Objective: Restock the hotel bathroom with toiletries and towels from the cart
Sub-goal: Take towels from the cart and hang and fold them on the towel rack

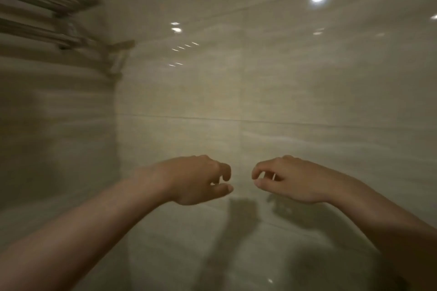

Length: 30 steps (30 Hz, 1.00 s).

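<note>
Your left hand (196, 179) and right hand (290, 179) hang side by side before the tiled wall (283, 101), a small gap between them, fingers loosely curled and holding nothing. The towel rack (47, 0) juts from the upper left edge, blurred, well above your left hand.

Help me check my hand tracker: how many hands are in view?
2. The left hand is just left of centre and the right hand just right of it, both loosely curled and holding nothing before the tiled wall. No other hand shows.
</note>
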### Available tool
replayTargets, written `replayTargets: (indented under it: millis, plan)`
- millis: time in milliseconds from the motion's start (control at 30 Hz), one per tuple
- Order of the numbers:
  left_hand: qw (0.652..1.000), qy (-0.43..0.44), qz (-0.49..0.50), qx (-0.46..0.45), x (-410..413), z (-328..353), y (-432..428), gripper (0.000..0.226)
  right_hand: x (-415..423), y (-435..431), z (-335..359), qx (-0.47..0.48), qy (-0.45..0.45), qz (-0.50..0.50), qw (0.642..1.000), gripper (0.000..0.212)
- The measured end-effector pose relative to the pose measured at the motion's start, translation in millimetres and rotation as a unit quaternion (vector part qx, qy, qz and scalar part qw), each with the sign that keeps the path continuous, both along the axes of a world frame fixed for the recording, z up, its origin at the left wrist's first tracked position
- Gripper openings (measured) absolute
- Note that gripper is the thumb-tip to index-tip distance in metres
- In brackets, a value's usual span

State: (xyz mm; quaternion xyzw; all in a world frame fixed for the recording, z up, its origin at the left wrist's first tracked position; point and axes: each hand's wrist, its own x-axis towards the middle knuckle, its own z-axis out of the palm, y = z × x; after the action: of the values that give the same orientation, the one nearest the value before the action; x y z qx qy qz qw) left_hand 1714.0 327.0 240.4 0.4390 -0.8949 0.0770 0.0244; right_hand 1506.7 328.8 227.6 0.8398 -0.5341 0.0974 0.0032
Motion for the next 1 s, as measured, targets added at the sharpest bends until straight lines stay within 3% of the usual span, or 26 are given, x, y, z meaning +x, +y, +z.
replayTargets:
  millis: [233, 433, 600, 767, 900, 1000]
  plan:
    - [0.979, 0.018, -0.192, 0.063, -207.0, -28.2, 29.9, 0.039, -198.2, 91.7, -43.9, 0.068, -0.01, -0.179, 0.981, 0.025]
    - [0.931, 0.034, -0.328, 0.156, -375.8, -76.4, 77.7, 0.037, -351.3, 200.1, -87.3, 0.09, -0.016, -0.282, 0.955, 0.027]
    - [0.875, 0.034, -0.421, 0.238, -505.4, -117.5, 124.0, 0.038, -451.3, 286.5, -115.0, 0.125, -0.097, -0.391, 0.907, 0.031]
    - [0.841, 0.031, -0.465, 0.276, -619.3, -150.7, 167.0, 0.034, -522.5, 365.2, -145.3, 0.115, -0.173, -0.479, 0.853, 0.029]
    - [0.769, 0.128, -0.543, 0.312, -685.6, -168.5, 209.7, 0.02, -560.0, 435.6, -171.7, 0.104, -0.199, -0.519, 0.824, 0.018]
    - [0.712, 0.182, -0.581, 0.349, -721.0, -175.3, 240.6, 0.015, -580.3, 478.9, -184.7, 0.118, -0.215, -0.572, 0.783, 0.016]
